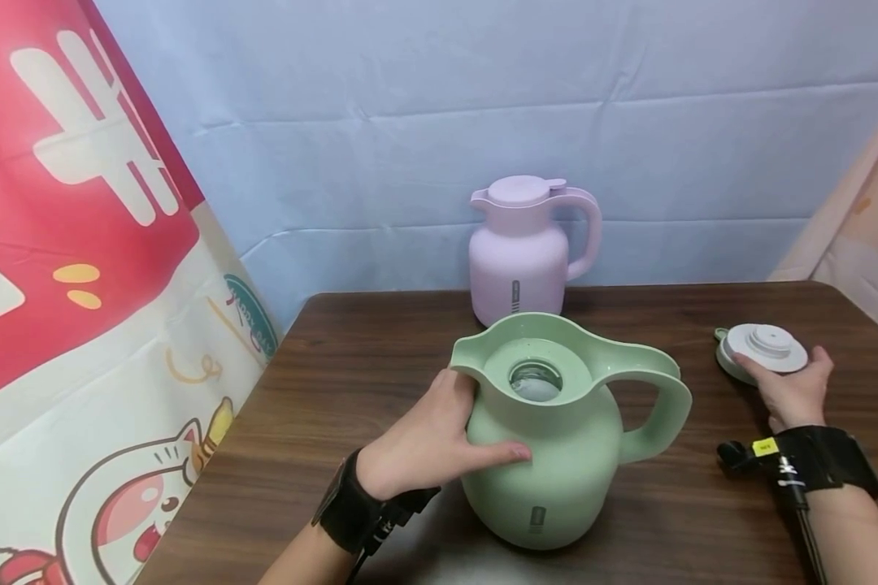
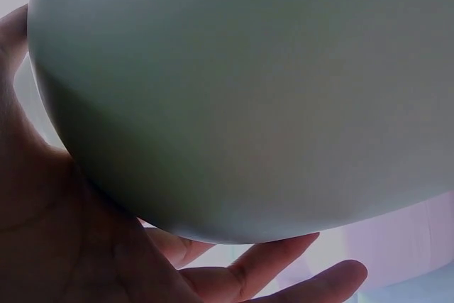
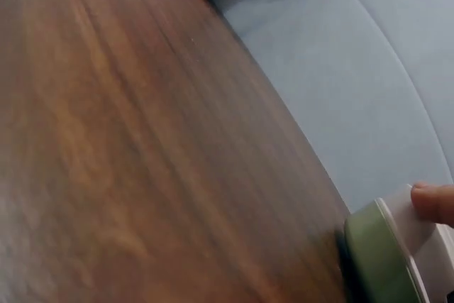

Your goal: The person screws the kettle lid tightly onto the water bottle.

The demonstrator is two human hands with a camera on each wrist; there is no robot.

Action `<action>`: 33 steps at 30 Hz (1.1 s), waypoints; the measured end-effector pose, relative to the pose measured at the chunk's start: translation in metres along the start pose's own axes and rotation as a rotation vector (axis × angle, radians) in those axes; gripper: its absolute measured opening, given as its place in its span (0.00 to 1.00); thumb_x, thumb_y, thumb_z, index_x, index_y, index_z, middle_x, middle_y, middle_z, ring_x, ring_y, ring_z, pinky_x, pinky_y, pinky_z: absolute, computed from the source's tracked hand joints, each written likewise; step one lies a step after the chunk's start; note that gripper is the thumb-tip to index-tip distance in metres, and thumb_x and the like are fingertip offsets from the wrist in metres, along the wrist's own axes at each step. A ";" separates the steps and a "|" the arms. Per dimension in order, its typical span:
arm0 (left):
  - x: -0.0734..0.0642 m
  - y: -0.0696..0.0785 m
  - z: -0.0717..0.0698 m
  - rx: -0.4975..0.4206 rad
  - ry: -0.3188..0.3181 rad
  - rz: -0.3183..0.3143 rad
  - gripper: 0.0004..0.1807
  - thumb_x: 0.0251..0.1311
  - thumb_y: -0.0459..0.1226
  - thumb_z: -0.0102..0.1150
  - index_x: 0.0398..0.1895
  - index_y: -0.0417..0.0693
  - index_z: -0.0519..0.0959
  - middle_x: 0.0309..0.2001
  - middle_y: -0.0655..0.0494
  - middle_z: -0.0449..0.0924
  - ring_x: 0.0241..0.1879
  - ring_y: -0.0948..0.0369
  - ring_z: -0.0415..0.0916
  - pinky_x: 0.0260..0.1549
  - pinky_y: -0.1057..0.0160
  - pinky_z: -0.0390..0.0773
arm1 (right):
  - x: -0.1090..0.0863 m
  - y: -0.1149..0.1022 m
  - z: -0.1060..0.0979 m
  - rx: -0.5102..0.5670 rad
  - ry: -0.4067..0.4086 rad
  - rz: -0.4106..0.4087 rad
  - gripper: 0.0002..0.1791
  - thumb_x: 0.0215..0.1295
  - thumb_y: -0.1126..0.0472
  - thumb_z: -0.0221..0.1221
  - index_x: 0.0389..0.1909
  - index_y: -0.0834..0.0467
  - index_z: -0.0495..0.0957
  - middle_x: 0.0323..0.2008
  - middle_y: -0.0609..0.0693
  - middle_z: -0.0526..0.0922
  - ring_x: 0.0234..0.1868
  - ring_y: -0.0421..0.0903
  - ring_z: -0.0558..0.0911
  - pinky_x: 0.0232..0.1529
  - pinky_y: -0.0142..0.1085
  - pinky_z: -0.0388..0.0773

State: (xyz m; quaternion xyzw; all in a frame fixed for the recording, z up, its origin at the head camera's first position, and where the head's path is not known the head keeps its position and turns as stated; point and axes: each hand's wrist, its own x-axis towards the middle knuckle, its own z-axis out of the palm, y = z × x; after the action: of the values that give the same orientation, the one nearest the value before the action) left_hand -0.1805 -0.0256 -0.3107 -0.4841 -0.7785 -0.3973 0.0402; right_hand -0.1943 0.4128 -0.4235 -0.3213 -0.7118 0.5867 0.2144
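A green vacuum jug (image 1: 578,479) stands upright at the front middle of the table, its mouth uncovered and a round inner opening showing. My left hand (image 1: 439,435) holds the jug's left side, thumb across the front and fingers round the back. In the left wrist view the jug's pale green body (image 2: 234,104) fills most of the picture, with fingers (image 2: 277,253) beneath its curve. Off to the right, my right hand (image 1: 797,390) grips the edge of a white and green jug lid (image 1: 749,349), its white plug side up. The right wrist view catches only part of this lid (image 3: 379,246).
Behind the green jug stands a lilac jug (image 1: 519,268) with its lid on, near the table's back edge. The wooden table (image 1: 366,349) meets a pale blue cloth (image 1: 380,162) at the back. A printed cloth (image 1: 117,406) hangs at the left.
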 end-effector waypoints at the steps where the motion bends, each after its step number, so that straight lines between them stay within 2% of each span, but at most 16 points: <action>1: 0.000 0.000 0.000 -0.005 0.001 0.002 0.39 0.49 0.57 0.68 0.62 0.61 0.62 0.53 0.67 0.72 0.54 0.72 0.67 0.54 0.68 0.66 | 0.000 0.000 0.000 -0.014 0.003 -0.001 0.54 0.62 0.56 0.58 0.73 0.53 0.26 0.73 0.57 0.32 0.72 0.47 0.39 0.68 0.35 0.43; 5: 0.000 0.000 0.000 -0.017 0.002 0.007 0.38 0.49 0.57 0.68 0.62 0.61 0.62 0.53 0.67 0.72 0.54 0.72 0.67 0.54 0.68 0.67 | -0.003 -0.003 -0.001 -0.141 -0.005 -0.003 0.55 0.61 0.50 0.58 0.73 0.60 0.27 0.72 0.63 0.33 0.72 0.56 0.40 0.69 0.44 0.46; 8: 0.000 -0.001 0.000 -0.027 0.004 0.005 0.39 0.49 0.56 0.68 0.63 0.62 0.62 0.53 0.68 0.71 0.54 0.71 0.67 0.54 0.68 0.67 | -0.006 -0.006 -0.006 -0.280 -0.052 0.019 0.59 0.59 0.43 0.57 0.71 0.67 0.25 0.69 0.70 0.32 0.70 0.66 0.40 0.66 0.54 0.48; 12: 0.000 -0.001 0.001 -0.040 -0.003 0.008 0.39 0.49 0.56 0.68 0.63 0.62 0.61 0.54 0.69 0.70 0.54 0.71 0.67 0.54 0.68 0.67 | -0.007 -0.009 -0.012 -0.420 -0.119 0.010 0.60 0.58 0.40 0.57 0.69 0.74 0.32 0.66 0.77 0.37 0.66 0.73 0.44 0.62 0.61 0.52; 16: 0.000 0.000 0.001 -0.030 -0.006 0.010 0.39 0.50 0.56 0.68 0.63 0.62 0.61 0.54 0.69 0.70 0.54 0.71 0.67 0.54 0.68 0.67 | -0.007 -0.008 -0.012 -0.497 -0.158 -0.059 0.57 0.58 0.39 0.58 0.68 0.77 0.41 0.64 0.80 0.46 0.63 0.75 0.51 0.57 0.63 0.58; 22: 0.000 0.000 0.001 -0.021 -0.004 0.007 0.39 0.49 0.56 0.68 0.64 0.62 0.61 0.54 0.68 0.70 0.54 0.71 0.67 0.54 0.68 0.67 | -0.006 0.001 -0.007 -0.469 -0.183 -0.146 0.58 0.57 0.42 0.61 0.68 0.77 0.39 0.63 0.80 0.49 0.61 0.77 0.53 0.56 0.64 0.57; 27: 0.000 -0.001 0.001 -0.010 -0.004 0.008 0.40 0.49 0.57 0.67 0.64 0.63 0.60 0.54 0.69 0.70 0.54 0.71 0.67 0.54 0.68 0.67 | -0.007 0.004 -0.004 -0.360 -0.201 -0.180 0.54 0.59 0.46 0.61 0.68 0.77 0.42 0.64 0.78 0.51 0.61 0.73 0.56 0.58 0.62 0.57; 29: 0.000 -0.001 0.001 -0.006 -0.002 0.011 0.40 0.49 0.57 0.67 0.64 0.63 0.60 0.54 0.69 0.70 0.54 0.71 0.67 0.54 0.68 0.67 | -0.007 0.001 -0.003 -0.309 -0.187 -0.177 0.52 0.60 0.47 0.62 0.69 0.75 0.45 0.64 0.75 0.53 0.61 0.69 0.58 0.59 0.57 0.59; 33: 0.000 -0.001 0.001 0.006 0.005 0.018 0.40 0.49 0.57 0.67 0.64 0.63 0.60 0.54 0.68 0.70 0.55 0.71 0.66 0.55 0.68 0.67 | -0.010 -0.015 -0.001 -0.194 -0.111 -0.092 0.52 0.59 0.45 0.62 0.72 0.67 0.44 0.68 0.67 0.51 0.63 0.58 0.57 0.63 0.43 0.59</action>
State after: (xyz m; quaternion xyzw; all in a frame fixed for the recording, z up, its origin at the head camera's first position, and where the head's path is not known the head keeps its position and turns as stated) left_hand -0.1814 -0.0254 -0.3122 -0.4899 -0.7752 -0.3959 0.0472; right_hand -0.1895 0.4051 -0.4082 -0.2744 -0.7900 0.5216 0.1691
